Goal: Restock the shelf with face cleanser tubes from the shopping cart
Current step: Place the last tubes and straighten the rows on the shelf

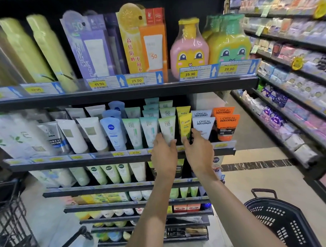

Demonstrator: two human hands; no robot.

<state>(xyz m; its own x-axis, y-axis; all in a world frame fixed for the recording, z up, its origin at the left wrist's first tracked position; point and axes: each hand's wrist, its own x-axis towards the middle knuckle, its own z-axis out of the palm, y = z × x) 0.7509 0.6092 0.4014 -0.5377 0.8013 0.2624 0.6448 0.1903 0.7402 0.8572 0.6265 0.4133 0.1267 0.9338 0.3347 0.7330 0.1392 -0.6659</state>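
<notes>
Both bare forearms stretched forward and up, side by side, wrists near each other. Left hand (pixel 164 155) raised with back toward the camera, fingers curled, thumb out. Right hand (pixel 198 149) just beside it, fingers bent forward and slightly spread.

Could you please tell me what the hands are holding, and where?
The left hand pinches the lower end of a pale green-and-white cleanser tube. The right hand touches the yellow tube; its grip is unclear.

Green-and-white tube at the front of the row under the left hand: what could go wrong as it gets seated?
The left hand pinches the green-and-white tube, tight against the yellow tube that the right hand touches. A push might tip either neighbour forward over the shelf edge. The packed rows behind could also shift.
</notes>
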